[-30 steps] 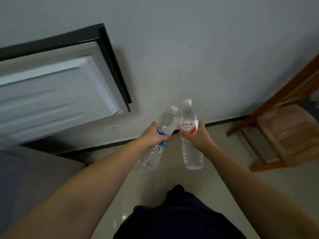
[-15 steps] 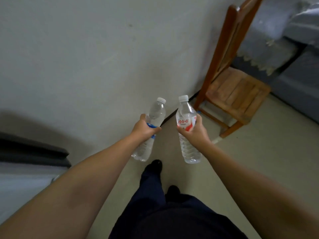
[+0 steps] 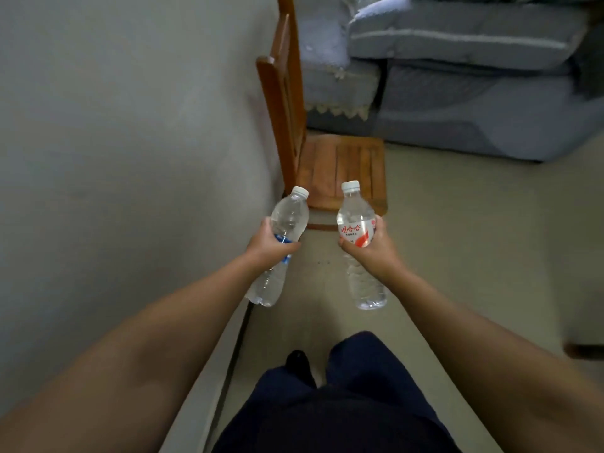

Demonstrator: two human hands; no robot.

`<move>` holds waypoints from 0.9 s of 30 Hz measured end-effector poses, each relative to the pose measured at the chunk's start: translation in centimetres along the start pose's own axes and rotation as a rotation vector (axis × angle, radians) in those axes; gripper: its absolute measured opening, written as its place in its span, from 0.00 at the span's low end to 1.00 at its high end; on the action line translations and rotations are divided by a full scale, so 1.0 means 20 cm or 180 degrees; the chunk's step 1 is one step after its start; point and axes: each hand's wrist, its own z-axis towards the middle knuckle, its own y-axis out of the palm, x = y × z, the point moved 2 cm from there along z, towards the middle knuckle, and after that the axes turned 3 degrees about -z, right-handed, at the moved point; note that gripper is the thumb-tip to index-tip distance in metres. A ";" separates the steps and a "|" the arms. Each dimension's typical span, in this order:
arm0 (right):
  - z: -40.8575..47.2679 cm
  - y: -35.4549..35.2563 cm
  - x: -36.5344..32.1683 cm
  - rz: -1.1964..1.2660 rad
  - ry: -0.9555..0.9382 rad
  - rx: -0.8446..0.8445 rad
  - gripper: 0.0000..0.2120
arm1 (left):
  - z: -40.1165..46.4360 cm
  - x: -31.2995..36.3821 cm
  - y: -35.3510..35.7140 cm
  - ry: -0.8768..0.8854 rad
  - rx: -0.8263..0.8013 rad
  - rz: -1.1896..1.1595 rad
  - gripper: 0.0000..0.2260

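Grey wall point(image 3: 130, 125) on left, wooden chair point(image 3: 340, 168) against it, grey sofa point(image 3: 457, 93) behind, beige floor point(image 3: 474, 240)

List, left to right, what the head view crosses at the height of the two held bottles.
Grey wall → blue-label bottle → red-label bottle → pale floor.
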 end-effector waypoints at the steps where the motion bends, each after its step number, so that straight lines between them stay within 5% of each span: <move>1: 0.01 -0.04 0.01 0.0092 0.0032 0.0102 0.35 | 0.04 0.04 0.03 0.0048 -0.0090 0.0095 0.25; 12: 0.20 -0.61 0.31 0.0468 0.0447 0.0942 0.30 | 0.43 0.57 0.63 0.0697 -0.1131 0.0963 0.27; 27: 0.73 -1.77 0.60 0.0338 0.0867 0.1745 0.27 | 0.95 1.48 1.66 0.1124 -0.1431 0.1524 0.28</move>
